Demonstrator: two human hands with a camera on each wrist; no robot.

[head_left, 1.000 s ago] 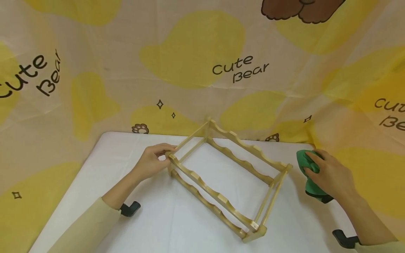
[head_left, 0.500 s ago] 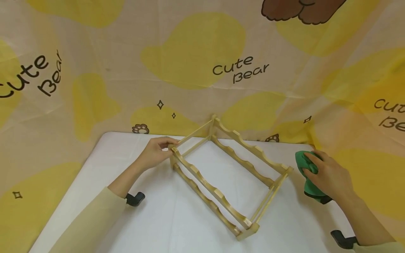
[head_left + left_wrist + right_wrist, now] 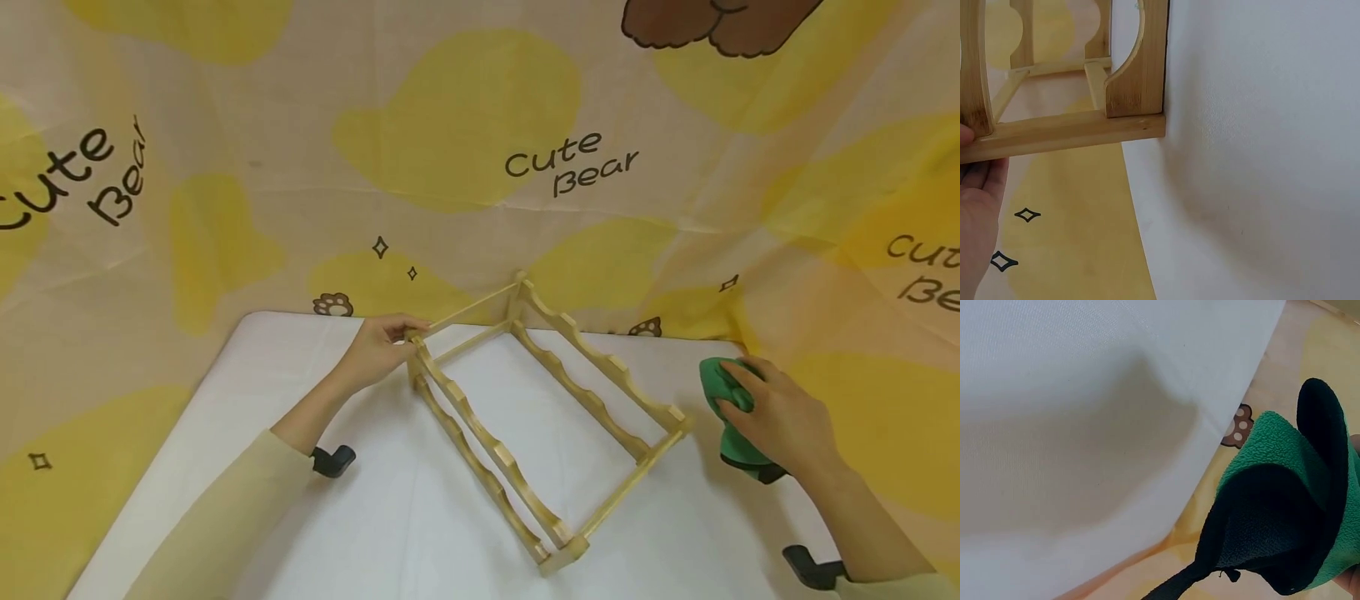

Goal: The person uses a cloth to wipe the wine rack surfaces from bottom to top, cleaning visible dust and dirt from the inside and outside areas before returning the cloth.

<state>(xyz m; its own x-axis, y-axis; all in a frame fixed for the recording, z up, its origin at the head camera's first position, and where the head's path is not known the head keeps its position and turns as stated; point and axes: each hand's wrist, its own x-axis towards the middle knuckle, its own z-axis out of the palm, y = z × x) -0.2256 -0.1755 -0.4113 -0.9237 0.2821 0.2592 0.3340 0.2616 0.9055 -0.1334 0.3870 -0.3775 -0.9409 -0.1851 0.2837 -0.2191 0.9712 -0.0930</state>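
Observation:
A pale wooden rack (image 3: 504, 454) with wavy, scalloped rails stands at a slant over the middle of the white table. My left hand (image 3: 375, 352) grips its left corner, and in the left wrist view the thumb lies over the end bar (image 3: 1054, 134) with fingers beneath it. On the right, my right hand (image 3: 795, 417) holds a bunched green cloth (image 3: 742, 450) with dark edging, apart from the rack. The right wrist view shows the fuzzy green cloth (image 3: 1269, 447) folded, its dark trim facing the camera; most of that hand is hidden there.
The white table (image 3: 360, 533) ends at a yellow printed curtain (image 3: 450, 125) that rises behind and at both sides. The rack's far corner (image 3: 521, 279) is close to this curtain. A black wrist mount (image 3: 333, 461) sits by each sleeve.
My left hand has moved away from me and slightly right, swinging the rack round so its near corner shifts left. The right hand and cloth have barely moved.

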